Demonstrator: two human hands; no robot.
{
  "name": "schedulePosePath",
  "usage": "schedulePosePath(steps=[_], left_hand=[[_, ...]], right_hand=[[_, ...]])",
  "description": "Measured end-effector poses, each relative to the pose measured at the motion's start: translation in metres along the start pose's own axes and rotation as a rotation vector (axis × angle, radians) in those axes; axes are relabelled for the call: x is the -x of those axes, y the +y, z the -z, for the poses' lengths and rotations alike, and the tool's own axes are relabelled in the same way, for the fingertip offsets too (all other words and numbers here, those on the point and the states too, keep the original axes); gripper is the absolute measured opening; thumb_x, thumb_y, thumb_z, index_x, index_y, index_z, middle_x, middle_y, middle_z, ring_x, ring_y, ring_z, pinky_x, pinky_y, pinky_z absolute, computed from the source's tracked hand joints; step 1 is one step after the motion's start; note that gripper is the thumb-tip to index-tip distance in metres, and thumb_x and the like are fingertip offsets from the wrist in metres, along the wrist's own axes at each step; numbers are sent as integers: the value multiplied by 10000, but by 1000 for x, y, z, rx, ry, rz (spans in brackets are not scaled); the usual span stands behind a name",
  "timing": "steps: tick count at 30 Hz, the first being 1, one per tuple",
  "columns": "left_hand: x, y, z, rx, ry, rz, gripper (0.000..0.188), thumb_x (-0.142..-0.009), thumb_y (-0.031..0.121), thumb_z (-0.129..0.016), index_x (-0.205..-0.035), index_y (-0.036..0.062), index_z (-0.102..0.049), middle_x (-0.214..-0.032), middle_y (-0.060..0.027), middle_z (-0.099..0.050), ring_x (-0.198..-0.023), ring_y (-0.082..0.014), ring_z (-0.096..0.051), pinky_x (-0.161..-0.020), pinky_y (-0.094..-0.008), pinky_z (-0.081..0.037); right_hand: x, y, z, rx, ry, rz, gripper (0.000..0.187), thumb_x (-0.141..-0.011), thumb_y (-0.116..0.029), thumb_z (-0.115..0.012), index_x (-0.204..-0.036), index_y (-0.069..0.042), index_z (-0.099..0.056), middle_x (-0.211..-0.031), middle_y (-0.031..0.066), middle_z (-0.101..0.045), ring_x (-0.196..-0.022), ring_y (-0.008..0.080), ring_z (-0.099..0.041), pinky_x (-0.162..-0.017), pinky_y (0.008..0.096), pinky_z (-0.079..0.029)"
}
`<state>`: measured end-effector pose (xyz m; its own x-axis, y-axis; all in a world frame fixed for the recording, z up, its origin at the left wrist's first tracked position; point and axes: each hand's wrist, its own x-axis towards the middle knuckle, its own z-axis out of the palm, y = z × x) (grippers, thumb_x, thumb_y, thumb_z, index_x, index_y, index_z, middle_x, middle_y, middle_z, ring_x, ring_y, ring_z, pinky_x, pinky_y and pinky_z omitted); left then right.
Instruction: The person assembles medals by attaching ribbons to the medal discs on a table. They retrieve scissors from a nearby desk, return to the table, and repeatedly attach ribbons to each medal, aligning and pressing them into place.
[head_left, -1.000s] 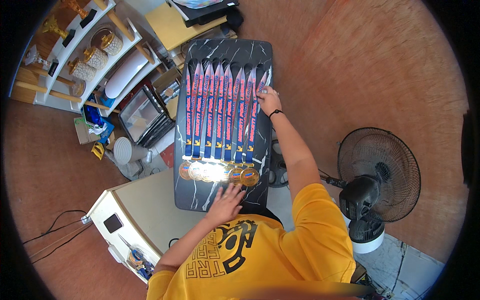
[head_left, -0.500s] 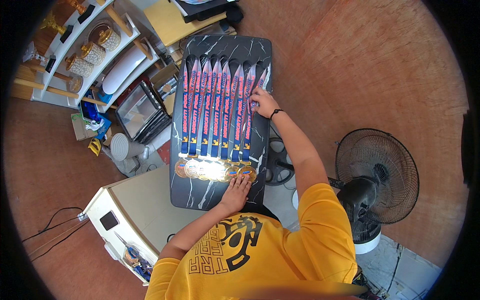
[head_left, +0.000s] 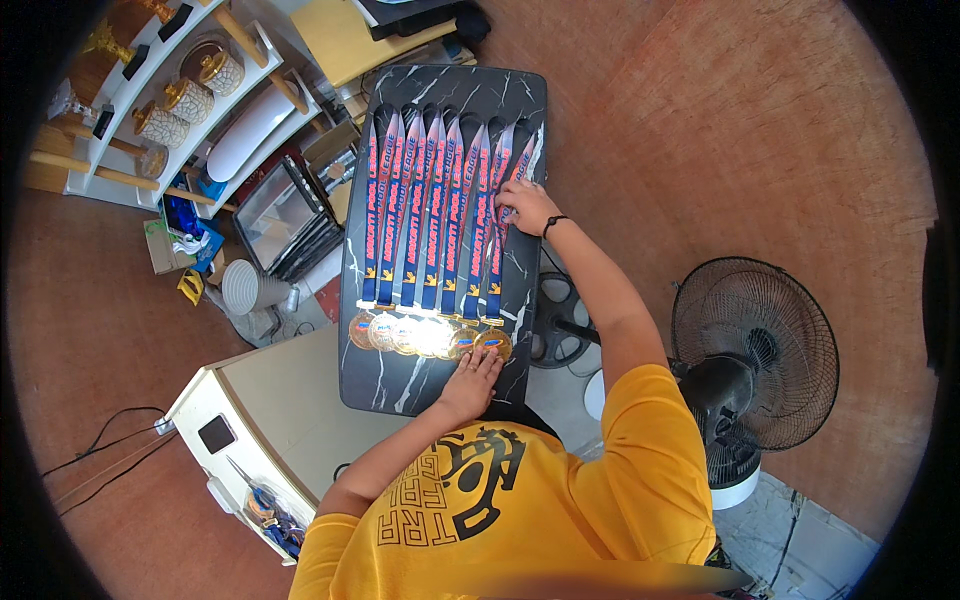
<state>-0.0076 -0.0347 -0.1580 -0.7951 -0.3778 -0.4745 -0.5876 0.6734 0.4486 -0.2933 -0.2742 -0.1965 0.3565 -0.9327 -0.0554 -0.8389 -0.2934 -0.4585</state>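
Several medals on printed blue-and-pink ribbons lie side by side on a black marble-patterned table [head_left: 450, 85]. Their discs overlap in a row near its close end, and glare washes out the middle ones. At the row's right end is a gold medal [head_left: 492, 343], its lower edge touched by the outstretched fingers of my left hand [head_left: 471, 386]. Higher up, my right hand [head_left: 527, 208] has its fingers closed on that medal's ribbon [head_left: 496, 262]; the fingertips partly hide the strap. The neighbouring ribbons run straight and roughly parallel, their dark loops toward the far end.
A black fan [head_left: 755, 355] stands to the right. At the left are a cream cabinet [head_left: 290, 390] holding scissors on its side, and a white shelf [head_left: 150, 70] with jars and trophies. Stacked framed panels [head_left: 285, 215] lean beside the table. A yellow surface [head_left: 340, 40] lies beyond.
My right hand has shifted slightly along the rightmost ribbon, still gripping it. My left hand stays at the medal's edge.
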Motion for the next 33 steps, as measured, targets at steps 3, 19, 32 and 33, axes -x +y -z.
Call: schedulePosePath(steps=[3,19,32,33], left_hand=[[-1,-1,-4,2,3,4,640,-946,268,-546,-1485,4,-325,-1582,-188,-238,-1460,-418,-201,-1187,-501,-196],[-2,0,-6,28,36,6,630,-931,251,-571,-1469,8,-353,-1562,-201,-263,-1446,-432,-218,-1171,-522,-224],[-5,3,-4,64,53,22,634,-918,250,-591,-1460,9,-365,-1552,-217,-271,-1437,-445,-234,-1168,-521,-238],[-5,3,-4,52,43,27,634,-918,249,-590,-1461,10,-364,-1552,-218,-270,-1439,-445,-231,-1169,-520,-237]], right_hand=[[-13,0,2,43,-93,-28,305,-750,-125,-747,-1028,-146,-626,-1161,24,-582,-1154,291,-505,-947,487,-398],[-33,-8,32,428,-372,19,141,-779,-248,-739,-919,-262,-753,-1199,28,-564,-1215,242,-455,-982,543,-327],[-22,-13,9,147,-114,-588,421,-915,-434,-571,-1001,-55,-734,-1091,189,-676,-1067,350,-627,-921,483,-467],[-12,-13,7,33,-131,-631,609,-854,-609,-603,-1000,-31,-731,-1039,210,-700,-1016,357,-661,-887,473,-495]])
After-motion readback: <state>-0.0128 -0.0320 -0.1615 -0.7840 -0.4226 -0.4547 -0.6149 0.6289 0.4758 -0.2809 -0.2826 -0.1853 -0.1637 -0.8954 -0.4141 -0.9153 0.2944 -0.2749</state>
